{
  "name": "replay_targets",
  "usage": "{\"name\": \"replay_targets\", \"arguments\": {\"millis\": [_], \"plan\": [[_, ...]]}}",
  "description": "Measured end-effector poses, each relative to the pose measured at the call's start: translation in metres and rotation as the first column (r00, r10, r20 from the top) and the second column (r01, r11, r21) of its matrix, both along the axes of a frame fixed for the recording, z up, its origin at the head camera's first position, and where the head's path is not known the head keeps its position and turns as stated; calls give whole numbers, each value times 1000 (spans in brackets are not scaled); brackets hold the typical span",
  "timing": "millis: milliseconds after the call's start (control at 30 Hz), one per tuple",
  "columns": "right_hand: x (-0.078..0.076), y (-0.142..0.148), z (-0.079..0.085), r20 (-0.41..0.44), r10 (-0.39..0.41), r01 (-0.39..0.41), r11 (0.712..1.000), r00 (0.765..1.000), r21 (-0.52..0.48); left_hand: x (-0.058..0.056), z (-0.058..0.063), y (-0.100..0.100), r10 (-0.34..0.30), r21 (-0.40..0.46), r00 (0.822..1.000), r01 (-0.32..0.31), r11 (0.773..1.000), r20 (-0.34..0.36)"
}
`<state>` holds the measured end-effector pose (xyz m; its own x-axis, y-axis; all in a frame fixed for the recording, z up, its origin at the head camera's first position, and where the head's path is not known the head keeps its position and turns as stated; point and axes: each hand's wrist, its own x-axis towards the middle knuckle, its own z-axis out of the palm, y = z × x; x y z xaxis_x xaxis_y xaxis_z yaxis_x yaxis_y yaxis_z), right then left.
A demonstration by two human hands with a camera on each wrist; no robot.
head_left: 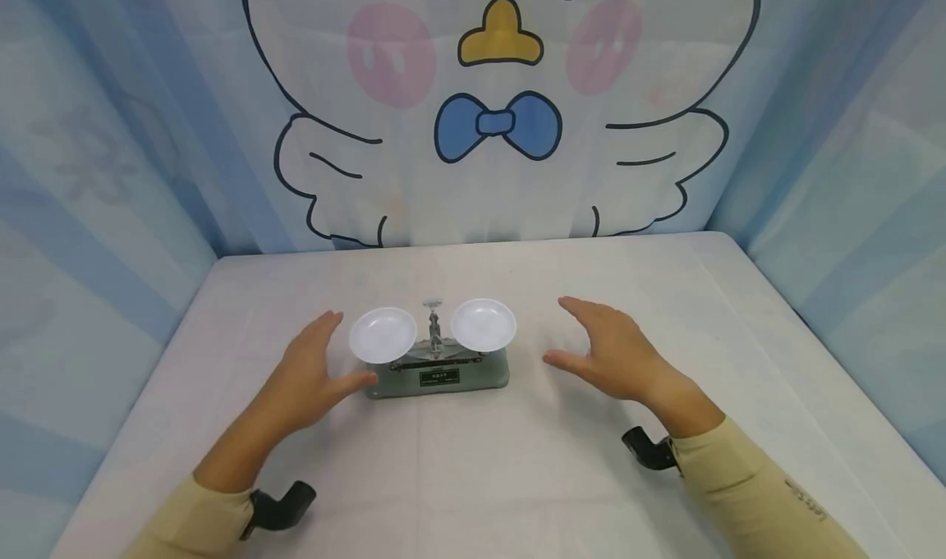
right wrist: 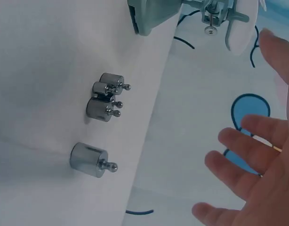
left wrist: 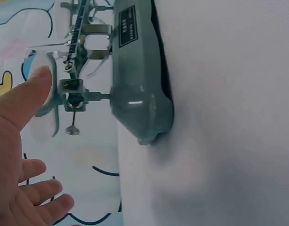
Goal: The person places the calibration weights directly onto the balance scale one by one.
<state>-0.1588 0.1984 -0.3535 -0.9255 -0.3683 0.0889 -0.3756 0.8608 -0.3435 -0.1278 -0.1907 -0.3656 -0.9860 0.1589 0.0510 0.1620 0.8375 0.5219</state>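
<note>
A green balance scale [head_left: 484, 374] stands on the white-covered table, with a white left pan [head_left: 383, 335] and a white right pan [head_left: 484, 325] on top. My left hand [head_left: 306, 382] is beside its left end, fingers spread and thumb overlapping the base's corner in the head view. Farther out on the right, my right hand [head_left: 621, 358] hovers with relaxed, parted fingers, holding nothing. Several metal weights with knobs stand near it in the right wrist view, among them a large weight [right wrist: 89, 160] apart from a cluster of weights [right wrist: 100, 108]. The head view does not show these weights.
Behind the table [head_left: 473, 485] hangs a curtain [head_left: 502, 190] with a cartoon bird print. Blue-and-white side curtains [head_left: 81, 255] flank both sides. A black wrist mount [head_left: 281, 508] sticks out from the left sleeve, another black mount [head_left: 650, 451] from the right sleeve.
</note>
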Motion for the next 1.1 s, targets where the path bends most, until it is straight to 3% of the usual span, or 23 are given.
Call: {"name": "replay_targets", "arguments": {"millis": [133,400,700,900,1100], "plan": [[-1,5,-6,5,11,-11,998,1000,-59,-2,-11,-2,47,84,996,-54,995,78],[-6,13,-20,73,-35,41,996,997,-78,-3,-30,1,124,148,973,-154,977,193],[-15,18,-30,130,-35,45,996,991,-71,-7,-46,7,131,154,974,-160,975,183],[-18,19,-36,150,-34,43,997,988,-58,-7,-49,14,144,158,971,-175,972,192],[-20,21,-40,160,-45,54,997,986,-53,-7,-49,19,149,140,977,-170,975,151]]}}
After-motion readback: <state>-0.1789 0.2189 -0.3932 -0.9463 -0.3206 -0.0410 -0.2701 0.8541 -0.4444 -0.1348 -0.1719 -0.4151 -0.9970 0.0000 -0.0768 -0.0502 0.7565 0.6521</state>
